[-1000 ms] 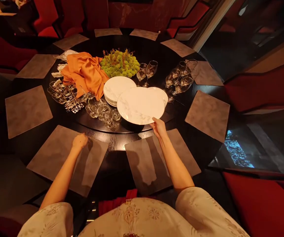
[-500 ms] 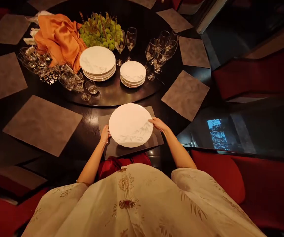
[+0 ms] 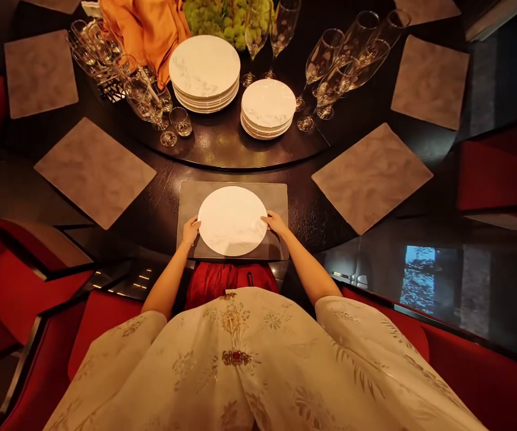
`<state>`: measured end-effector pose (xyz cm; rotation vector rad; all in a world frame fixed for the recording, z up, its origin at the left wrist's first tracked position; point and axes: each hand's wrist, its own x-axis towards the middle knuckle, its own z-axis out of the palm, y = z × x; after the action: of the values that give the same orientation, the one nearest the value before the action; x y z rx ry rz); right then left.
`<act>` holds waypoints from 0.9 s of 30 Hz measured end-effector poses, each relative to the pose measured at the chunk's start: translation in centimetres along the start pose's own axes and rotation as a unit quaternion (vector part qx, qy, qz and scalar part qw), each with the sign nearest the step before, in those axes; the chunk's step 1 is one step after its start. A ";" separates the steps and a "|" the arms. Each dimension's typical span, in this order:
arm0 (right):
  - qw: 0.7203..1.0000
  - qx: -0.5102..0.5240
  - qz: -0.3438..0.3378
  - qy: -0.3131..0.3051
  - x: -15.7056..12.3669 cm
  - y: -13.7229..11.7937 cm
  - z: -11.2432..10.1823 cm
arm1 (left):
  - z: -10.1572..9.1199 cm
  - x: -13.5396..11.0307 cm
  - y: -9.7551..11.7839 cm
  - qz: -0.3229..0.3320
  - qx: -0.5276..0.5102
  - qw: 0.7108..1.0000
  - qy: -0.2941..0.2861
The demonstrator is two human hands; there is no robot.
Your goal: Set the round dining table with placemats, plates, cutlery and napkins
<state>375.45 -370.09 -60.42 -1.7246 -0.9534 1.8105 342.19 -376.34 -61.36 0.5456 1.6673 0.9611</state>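
- Red upholstered seats [image 3: 501, 173] ring a round dark wood tabletop [image 3: 164, 203], with square grey placemats such as the one at the person's left [image 3: 94, 172] spaced around its edge.
- Farther in, a dark turntable [image 3: 222, 149] carries a larger stack of white plates [image 3: 204, 66], a smaller stack of white plates [image 3: 268, 108], stemmed wine glasses [image 3: 325, 66], small tumblers [image 3: 180, 121], a bunched orange cloth [image 3: 144, 30] and a green floral arrangement [image 3: 222, 18].
- A single white plate [image 3: 232, 220] lies flat on the translucent placemat [image 3: 276, 197] directly before the person, whose patterned cream garment [image 3: 240, 359] fills the foreground.
- Being round, the plate has no long axis. It sits between the hands, with the left hand [image 3: 191, 230] at its left rim and the right hand [image 3: 275, 223] at its right rim, neither clearly nearer.
- Both hands' fingers [image 3: 197, 224] touch the rim, lying close against it. Whether they pinch it or merely rest there, I cannot tell.
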 end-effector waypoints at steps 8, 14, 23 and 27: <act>0.999 -0.046 -0.001 -0.015 0.5 -0.7 0.1 | -1.2 1.0 0.5 -0.030 0.013 0.999 -0.003; 0.987 -0.155 -0.008 -0.053 0.6 -2.6 -1.2 | -1.6 1.0 0.7 -0.048 0.004 0.998 -0.032; 0.980 0.042 -0.060 0.184 13.2 -22.0 -2.1 | -1.2 0.0 0.6 -0.041 -0.012 0.999 -0.034; 0.975 0.090 0.000 0.203 16.5 -26.8 -1.1 | -0.9 -0.6 0.3 -0.041 -0.008 0.999 -0.012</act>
<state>371.29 -340.24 -51.41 -1.8751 -0.6007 1.4126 341.45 -376.90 -60.73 0.4728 1.6459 0.9039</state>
